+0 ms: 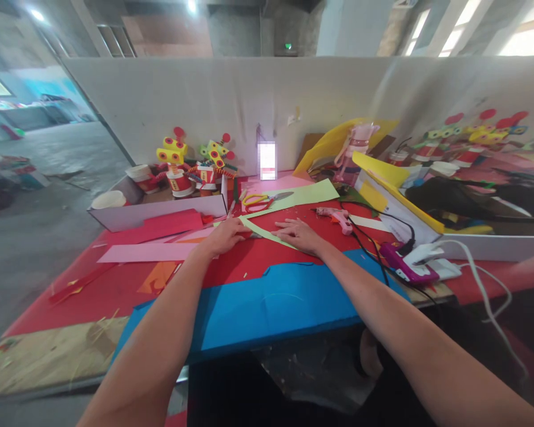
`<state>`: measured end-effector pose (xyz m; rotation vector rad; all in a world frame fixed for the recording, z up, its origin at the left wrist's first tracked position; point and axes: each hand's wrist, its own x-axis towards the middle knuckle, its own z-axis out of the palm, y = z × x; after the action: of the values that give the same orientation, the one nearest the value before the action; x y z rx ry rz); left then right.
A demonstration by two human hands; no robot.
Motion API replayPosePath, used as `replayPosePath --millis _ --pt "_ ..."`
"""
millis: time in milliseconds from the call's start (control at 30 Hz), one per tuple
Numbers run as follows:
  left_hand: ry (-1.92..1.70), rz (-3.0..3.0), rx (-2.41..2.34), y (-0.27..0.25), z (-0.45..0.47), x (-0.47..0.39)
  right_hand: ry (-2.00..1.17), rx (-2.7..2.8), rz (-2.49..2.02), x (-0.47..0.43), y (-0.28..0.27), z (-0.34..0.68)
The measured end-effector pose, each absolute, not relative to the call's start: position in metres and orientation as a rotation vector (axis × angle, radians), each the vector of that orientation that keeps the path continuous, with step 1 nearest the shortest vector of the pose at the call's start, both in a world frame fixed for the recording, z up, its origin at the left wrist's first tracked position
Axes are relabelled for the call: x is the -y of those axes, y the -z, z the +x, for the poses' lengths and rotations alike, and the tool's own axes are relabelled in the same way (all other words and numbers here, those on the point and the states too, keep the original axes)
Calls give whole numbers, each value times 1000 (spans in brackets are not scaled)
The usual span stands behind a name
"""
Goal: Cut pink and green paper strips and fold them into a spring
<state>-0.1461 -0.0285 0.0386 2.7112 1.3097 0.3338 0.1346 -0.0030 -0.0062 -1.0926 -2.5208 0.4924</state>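
My left hand (228,236) has its fingers curled in at the left part of a narrow light green paper strip (263,232). My right hand (299,233) lies over the strip's right part, fingers stretched out and pressing it toward the red table covering (253,261). Between the hands the strip bows slightly. Just beyond them rests a wider light green paper sheet (314,194), with yellow-handled scissors (267,197) on top of it. To the right of my right hand is a pink glue gun (336,217).
A blue sheet (271,308) covers the near table edge. Pink paper strips (146,253) lie left. Cup figures (178,181) stand in a box (169,210). Right are a purple power strip (409,264), cables (476,267), a pink bottle (353,148) and another box (485,246).
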Motion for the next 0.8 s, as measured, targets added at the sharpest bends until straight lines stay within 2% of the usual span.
replayPosePath --millis 800 --pt "-292 2661 -1247 -38 -147 27 -414 2514 -1145 0 10 133"
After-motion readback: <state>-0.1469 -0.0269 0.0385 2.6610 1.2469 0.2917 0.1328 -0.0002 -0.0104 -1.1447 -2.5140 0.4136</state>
